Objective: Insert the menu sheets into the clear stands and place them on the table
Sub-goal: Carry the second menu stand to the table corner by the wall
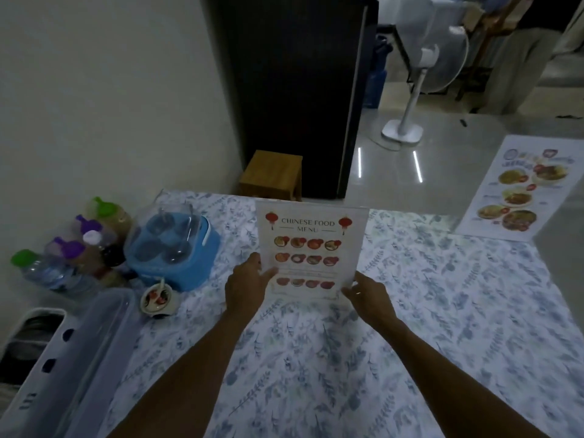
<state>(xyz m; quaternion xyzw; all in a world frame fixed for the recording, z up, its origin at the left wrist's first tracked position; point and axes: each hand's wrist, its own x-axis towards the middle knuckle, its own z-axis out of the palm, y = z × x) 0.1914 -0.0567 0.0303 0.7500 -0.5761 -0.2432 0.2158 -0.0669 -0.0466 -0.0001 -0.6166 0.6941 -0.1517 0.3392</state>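
A clear stand point(311, 207) stands upright near the far edge of the table, with a "Chinese Food Menu" sheet point(308, 248) inside it, facing me. My left hand point(249, 284) grips the stand's lower left edge, thumb across the front. My right hand point(368, 297) holds its lower right corner. A second menu sheet point(518, 188) with blue print and dish photos lies flat at the far right, on the table's bare corner. No other clear stand is in view.
The table wears a blue floral cloth point(410, 311). At the left are a blue container with a clear lid point(172, 248), several bottles point(72, 248), a small sauce dish point(156, 300) and white plastic bins point(72, 352). Beyond the table: wooden stool point(271, 175), fan point(417, 74).
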